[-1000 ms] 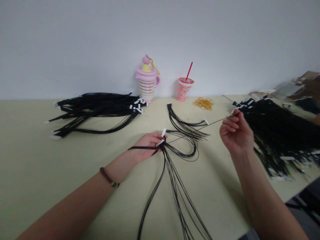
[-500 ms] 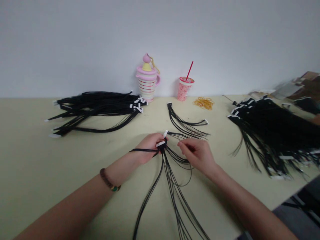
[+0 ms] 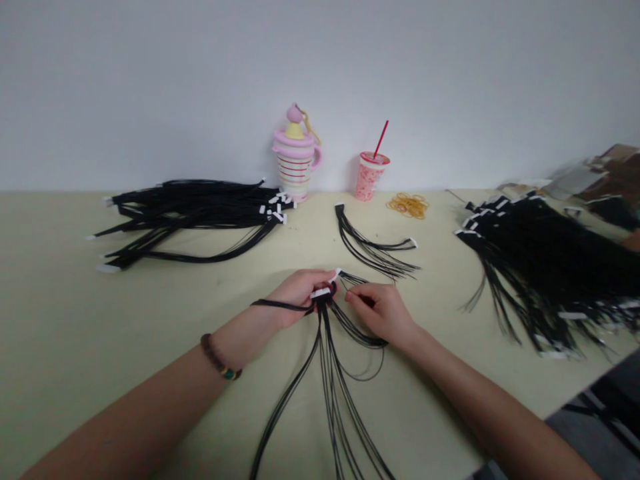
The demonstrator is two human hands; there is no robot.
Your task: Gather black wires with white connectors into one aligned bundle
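Note:
My left hand (image 3: pixel 297 297) is closed on a black cable bundle (image 3: pixel 323 327) near its white-topped connector (image 3: pixel 321 293). A small white connector (image 3: pixel 337 274) shows at its fingertips. From the held bundle, black wires hang toward the near edge, and one strand loops over my left wrist. My right hand (image 3: pixel 375 307) pinches a thin black wire just right of the small connector, its fingertips close to my left hand. More wires curve beneath the right hand.
Black cable bundles (image 3: pixel 195 213) lie at the left, with a larger pile (image 3: pixel 555 253) at the right. A separate cable (image 3: pixel 367 248) lies beyond my hands. Near the wall stand a striped mug (image 3: pixel 294 167) and a pink cup (image 3: pixel 369 179), beside yellow rubber bands (image 3: pixel 409 205).
My right hand has moved left, toward my left hand. The small white connector has tilted and shifted slightly right and nearer. The hanging wires have swung left.

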